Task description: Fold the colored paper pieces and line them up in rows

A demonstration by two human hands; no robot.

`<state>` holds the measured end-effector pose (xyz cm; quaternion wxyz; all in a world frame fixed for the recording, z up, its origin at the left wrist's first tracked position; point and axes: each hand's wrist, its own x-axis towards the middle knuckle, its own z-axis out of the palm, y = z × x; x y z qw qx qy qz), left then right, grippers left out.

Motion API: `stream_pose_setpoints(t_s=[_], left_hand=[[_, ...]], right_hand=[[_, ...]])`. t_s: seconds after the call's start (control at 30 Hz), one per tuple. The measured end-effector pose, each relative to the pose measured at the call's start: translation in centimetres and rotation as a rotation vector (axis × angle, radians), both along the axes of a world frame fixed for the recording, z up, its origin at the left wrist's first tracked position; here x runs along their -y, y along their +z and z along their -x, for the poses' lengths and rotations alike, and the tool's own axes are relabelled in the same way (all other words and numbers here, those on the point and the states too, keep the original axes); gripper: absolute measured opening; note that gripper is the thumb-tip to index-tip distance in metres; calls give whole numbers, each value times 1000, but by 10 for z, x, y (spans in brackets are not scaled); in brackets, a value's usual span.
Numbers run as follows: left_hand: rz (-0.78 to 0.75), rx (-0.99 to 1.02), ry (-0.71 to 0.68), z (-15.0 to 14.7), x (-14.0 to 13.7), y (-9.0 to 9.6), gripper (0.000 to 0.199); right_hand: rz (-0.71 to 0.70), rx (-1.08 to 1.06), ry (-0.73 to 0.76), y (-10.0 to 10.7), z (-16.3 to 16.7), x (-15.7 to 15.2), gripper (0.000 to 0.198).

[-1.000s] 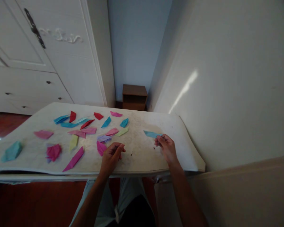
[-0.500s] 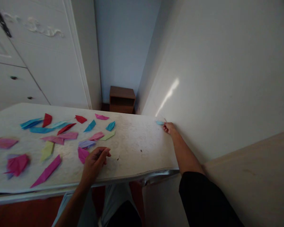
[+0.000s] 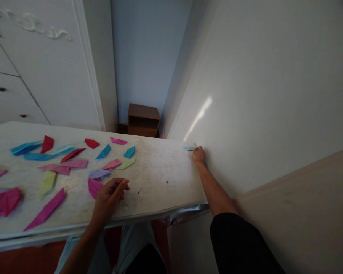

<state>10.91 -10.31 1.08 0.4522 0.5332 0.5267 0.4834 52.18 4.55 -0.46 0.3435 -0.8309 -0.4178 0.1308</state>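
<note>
A: ok so where's the pale blue paper strip (image 3: 188, 148) at?

B: Just left of the right hand (image 3: 199, 154), poking out past the fingertips. Its long axis runs roughly sideways, across the line of that forearm. The right hand looks to be pinching the strip's right-hand end, though the fingers are small and dim there. Hard to tell if the strip is resting on the counter (image 3: 154, 171) or a hair above it. The wall (image 3: 260, 95) is right beside that hand.

A: and the left hand (image 3: 110, 194)?

B: Well apart from the strip, nearer the person's body, so the right one's clearly the closer of the two. Fingers loosely curled, nothing visible in it, can't make out whether thumb and fingertips meet. A magenta paper piece (image 3: 93, 187) is just left of it, and a lavender paper piece (image 3: 98, 174) lies a bit beyond.

A: anyone count the rest?

B: Roughly, since some overlap. Left of the left hand or beyond it: eight pink-to-magenta ones counting that magenta, three red paper pieces (image 3: 91, 143), four deeper blue paper pieces (image 3: 103, 151) (one might be a stack), two yellow-green paper pieces (image 3: 47, 182), two lavender, plus one more pale blue. Also two dark specks (image 3: 167, 182) between the hands.
</note>
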Motion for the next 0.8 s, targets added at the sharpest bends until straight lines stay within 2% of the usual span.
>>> stream_pose_setpoints(t_s=[0.17,0.37,0.6,0.8], left_hand=[[8,1,-17,0,0,1,35],[12,-38,-16,1,-2,-2,39],[0,-78,-3,2,-3,-6,40],[0,-99,1,1,-3,-4,40]], right_hand=[[-18,356,78,-9,18,16,34],[48,626,240,-10,18,12,34],[104,730,243,-8,15,0,37],[81,736,220,-7,18,2,39]])
